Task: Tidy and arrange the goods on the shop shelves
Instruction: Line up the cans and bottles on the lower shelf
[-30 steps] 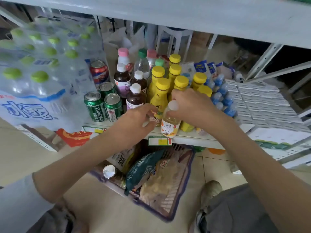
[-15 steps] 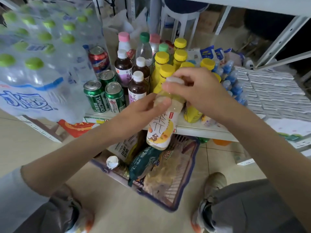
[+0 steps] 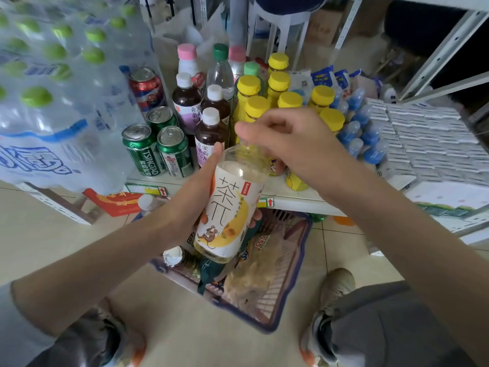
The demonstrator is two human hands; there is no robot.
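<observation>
A pale tea bottle (image 3: pixel 227 207) with a white-and-yellow label hangs tilted in front of the low shelf (image 3: pixel 299 198), above the basket. My left hand (image 3: pixel 197 197) grips its body from the left, thumb up along the shoulder. My right hand (image 3: pixel 288 139) is curled over its cap and neck, hiding the cap. Behind them on the shelf stand yellow-capped bottles (image 3: pixel 280 88), dark drink bottles with white caps (image 3: pixel 211 128) and green cans (image 3: pixel 156 149).
A shrink-wrapped pack of water bottles (image 3: pixel 53 88) fills the shelf's left. Small blue-capped bottles (image 3: pixel 365 133) and flat white packs (image 3: pixel 428 144) lie on the right. A purple basket (image 3: pixel 299 260) of snack bags sits on the floor between my shoes (image 3: pixel 336 292).
The tea bottle has come off the shelf's front edge and been pulled toward me and lifted, tilting over the basket. My left hand moved from beside it to gripping its body.
</observation>
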